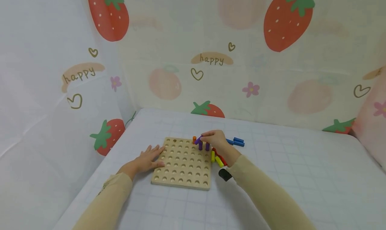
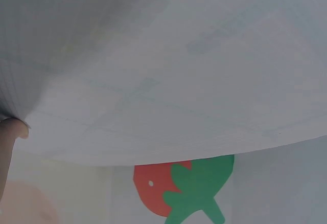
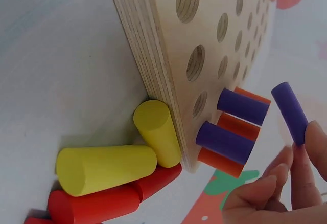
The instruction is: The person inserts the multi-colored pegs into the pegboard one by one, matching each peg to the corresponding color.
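A square wooden pegboard [image 1: 181,186] with rows of round holes lies on the table. My left hand [image 1: 148,159] rests at its left edge, fingers spread, thumb over the board; in the left wrist view only a fingertip [image 2: 18,128] shows. My right hand [image 1: 215,138] pinches a purple peg [image 3: 290,112] between thumb and fingertips, tilted above the board's far right corner. Below it, two purple pegs [image 3: 225,142] stand upright in holes. Beside them, orange pegs [image 3: 221,162] stand along the far edge. The held peg is apart from the board.
Yellow pegs [image 3: 106,166] and red pegs [image 3: 94,203] lie loose against the board's right side. Blue pegs [image 1: 239,142] lie farther back to the right. A strawberry-print curtain [image 1: 211,86] hangs behind the table. A dark strap [image 1: 224,174] shows at my right wrist.
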The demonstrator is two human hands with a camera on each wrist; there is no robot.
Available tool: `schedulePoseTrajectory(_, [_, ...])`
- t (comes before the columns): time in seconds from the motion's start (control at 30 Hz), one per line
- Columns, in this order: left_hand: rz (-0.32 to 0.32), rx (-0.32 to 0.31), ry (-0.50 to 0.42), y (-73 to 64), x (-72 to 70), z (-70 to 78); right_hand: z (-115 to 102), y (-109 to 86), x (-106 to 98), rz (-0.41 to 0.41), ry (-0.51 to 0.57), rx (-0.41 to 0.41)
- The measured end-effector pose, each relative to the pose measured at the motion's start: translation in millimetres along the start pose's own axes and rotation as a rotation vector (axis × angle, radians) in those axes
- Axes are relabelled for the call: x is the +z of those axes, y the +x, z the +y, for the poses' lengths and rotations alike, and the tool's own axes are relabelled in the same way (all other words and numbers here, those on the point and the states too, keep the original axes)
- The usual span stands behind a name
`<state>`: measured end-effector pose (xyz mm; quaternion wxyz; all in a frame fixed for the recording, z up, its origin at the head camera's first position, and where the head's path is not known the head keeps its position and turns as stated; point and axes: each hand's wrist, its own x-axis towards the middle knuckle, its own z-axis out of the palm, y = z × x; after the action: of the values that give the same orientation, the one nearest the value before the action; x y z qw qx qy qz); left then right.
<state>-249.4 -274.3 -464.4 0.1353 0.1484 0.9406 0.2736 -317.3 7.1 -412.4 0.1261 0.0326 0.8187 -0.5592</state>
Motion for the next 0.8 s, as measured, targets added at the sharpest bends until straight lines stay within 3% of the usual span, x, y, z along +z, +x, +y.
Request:
schedulePoseTrajectory(0.43, [0.002, -0.005, 0.01, 1.2, 2.2, -4.7, 1.8, 5.1, 13.2, -0.018, -0.153, -0.058])
schedulePoseTrajectory(0.8, [0.005, -0.005, 0.014, -2.2, 0.9, 0.1, 3.0, 9.1, 19.0, 0.017, -0.245, -0.086])
